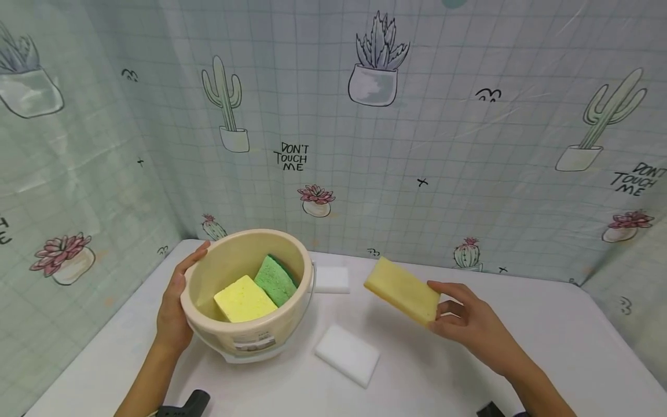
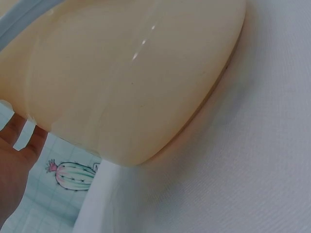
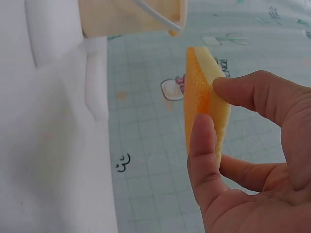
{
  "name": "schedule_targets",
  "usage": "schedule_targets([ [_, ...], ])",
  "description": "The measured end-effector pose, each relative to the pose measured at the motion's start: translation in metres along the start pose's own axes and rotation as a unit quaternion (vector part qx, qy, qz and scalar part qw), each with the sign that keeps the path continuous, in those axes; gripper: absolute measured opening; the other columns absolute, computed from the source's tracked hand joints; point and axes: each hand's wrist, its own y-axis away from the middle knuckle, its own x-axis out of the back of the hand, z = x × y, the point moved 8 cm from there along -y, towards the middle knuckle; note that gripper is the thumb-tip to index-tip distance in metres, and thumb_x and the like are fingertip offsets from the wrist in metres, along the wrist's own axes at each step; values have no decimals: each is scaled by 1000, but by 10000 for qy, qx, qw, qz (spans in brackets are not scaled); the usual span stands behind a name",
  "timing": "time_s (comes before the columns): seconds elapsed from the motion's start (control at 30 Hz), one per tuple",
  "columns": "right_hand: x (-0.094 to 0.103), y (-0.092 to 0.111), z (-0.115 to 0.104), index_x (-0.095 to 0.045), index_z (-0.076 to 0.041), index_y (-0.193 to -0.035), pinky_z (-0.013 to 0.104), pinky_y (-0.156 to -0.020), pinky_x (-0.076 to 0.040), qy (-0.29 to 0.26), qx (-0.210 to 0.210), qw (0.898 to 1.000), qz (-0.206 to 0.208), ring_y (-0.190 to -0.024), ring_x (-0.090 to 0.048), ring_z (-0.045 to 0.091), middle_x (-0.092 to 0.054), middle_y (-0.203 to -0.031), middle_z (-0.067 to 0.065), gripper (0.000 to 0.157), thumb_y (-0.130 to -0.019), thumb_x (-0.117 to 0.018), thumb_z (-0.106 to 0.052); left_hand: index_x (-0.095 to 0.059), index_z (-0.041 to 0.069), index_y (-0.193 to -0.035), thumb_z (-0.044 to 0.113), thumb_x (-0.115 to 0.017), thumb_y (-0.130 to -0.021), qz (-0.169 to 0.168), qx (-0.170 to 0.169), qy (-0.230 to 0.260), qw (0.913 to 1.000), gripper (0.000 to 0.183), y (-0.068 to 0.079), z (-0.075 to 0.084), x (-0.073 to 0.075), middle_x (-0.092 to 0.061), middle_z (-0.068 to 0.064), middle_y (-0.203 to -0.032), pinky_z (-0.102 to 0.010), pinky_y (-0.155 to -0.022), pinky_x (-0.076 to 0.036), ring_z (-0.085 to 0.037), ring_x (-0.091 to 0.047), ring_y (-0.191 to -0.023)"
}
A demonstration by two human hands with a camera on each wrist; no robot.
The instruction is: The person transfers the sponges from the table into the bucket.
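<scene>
A cream bucket (image 1: 245, 243) with a thin handle stands at the left of the white table, its mouth leaning toward me. My left hand (image 1: 174, 307) holds its left side, fingers along the wall up to the rim; in the left wrist view two fingers press the bucket wall (image 2: 131, 87). Inside lie a yellow sponge (image 1: 245, 298) and a green sponge (image 1: 276, 281). My right hand (image 1: 464, 318) pinches another yellow sponge (image 1: 403, 289) by its right end, raised over the table. Up close, that sponge (image 3: 198, 82) shows an orange-looking face between thumb and fingers.
One white rectangular pad (image 1: 348, 354) lies on the table (image 1: 417, 376) right of the bucket. A second white pad (image 1: 332, 280) lies behind it, near the back edge. A cactus-print curtain (image 1: 443, 145) closes off the back and sides.
</scene>
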Motion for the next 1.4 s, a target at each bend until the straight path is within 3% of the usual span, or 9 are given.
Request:
schedule_targets([
  [0.4,-11,-11,-21,-47,-15,-138,31,-76,-55,-197,213,9996,-37,-99,-60,21,-42,-132,4,63,-82,-75,-12,-36,-3,-142,35,-24,-102,404,190,-89,9990,56,1,2,1,-30,-7,-153,-25,-109,-26,-20,-22,-141],
  [0.97,-21,-24,-37,-47,-12,-138,29,-77,-55,-320,553,9979,-50,-99,-58,24,-42,-131,8,64,-81,-75,-10,-37,-2,-141,33,-23,-103,238,69,-136,9996,54,1,4,0,-29,-8,-154,-25,-110,-23,-20,-19,-142],
  [1.4,-29,-29,-49,-48,-14,-138,30,-79,-55,-369,575,9976,-84,-101,-58,25,-43,-130,7,64,-81,-76,-12,-40,0,-140,34,-25,-102,222,30,-57,9997,53,0,0,1,-29,-7,-153,-25,-110,-23,-20,-19,-142],
])
